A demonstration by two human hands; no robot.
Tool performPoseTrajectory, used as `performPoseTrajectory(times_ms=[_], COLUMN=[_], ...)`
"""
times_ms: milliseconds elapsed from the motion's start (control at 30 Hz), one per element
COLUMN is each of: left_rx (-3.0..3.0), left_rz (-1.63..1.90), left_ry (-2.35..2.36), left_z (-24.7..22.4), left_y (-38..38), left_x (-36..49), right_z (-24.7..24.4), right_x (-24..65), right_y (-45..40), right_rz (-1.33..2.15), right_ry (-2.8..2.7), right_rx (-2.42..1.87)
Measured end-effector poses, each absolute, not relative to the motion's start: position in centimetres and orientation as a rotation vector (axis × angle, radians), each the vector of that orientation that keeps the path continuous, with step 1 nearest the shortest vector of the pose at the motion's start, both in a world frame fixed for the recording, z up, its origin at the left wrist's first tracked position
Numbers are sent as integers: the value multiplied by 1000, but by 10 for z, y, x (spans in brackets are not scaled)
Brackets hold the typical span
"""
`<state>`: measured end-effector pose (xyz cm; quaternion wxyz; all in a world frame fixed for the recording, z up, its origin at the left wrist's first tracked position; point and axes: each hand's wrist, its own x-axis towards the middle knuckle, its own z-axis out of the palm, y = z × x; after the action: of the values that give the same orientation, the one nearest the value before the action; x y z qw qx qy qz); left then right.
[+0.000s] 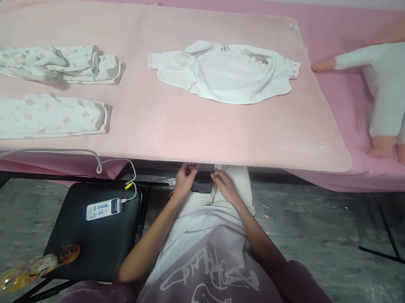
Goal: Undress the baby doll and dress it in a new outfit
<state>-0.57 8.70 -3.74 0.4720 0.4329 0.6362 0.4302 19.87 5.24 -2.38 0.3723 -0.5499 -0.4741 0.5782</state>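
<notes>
Low over my lap, just below the table's front edge, is a dark phone [203, 179] with a dim face. My left hand [186, 175] is curled against its left side, the thumb lying over the face. From the right, my right hand [223, 181] grips the opposite edge, fingertips pressed close to it. The undersides of both hands are hidden. On the table ahead, a white baby top [228, 74] lies spread flat with its sleeves out. To its left are two folded patterned baby garments, an upper one [56, 63] and a lower one [40, 115].
A pale pink mat [197, 131] covers much of the pink-clothed table. A doll [393, 89] in white clothes lies at the right. On a black stool [106, 242] at my left are a white power bank [104, 209] with a cable and a yellow-capped bottle [27, 270].
</notes>
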Motion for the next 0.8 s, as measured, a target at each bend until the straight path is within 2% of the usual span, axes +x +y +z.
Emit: performPoseTrajectory(times_ms=[333, 600, 700, 800], left_rx=[1015, 1042, 1175, 1323], left_rz=[1040, 1083, 1018, 845], left_ry=[1573, 1525, 1595, 1523], left_z=[-39, -26, -6, 40], left_y=[98, 66, 49, 39], left_x=[-7, -30, -52, -77], right_z=[-18, -16, -6, 25], right_x=[203, 216, 229, 248], right_y=[52, 45, 36, 20], right_rz=[1464, 1253, 1142, 1102], right_ry=[-1276, -1434, -1471, -1514], right_rx=[-1415, -1490, -1484, -1423])
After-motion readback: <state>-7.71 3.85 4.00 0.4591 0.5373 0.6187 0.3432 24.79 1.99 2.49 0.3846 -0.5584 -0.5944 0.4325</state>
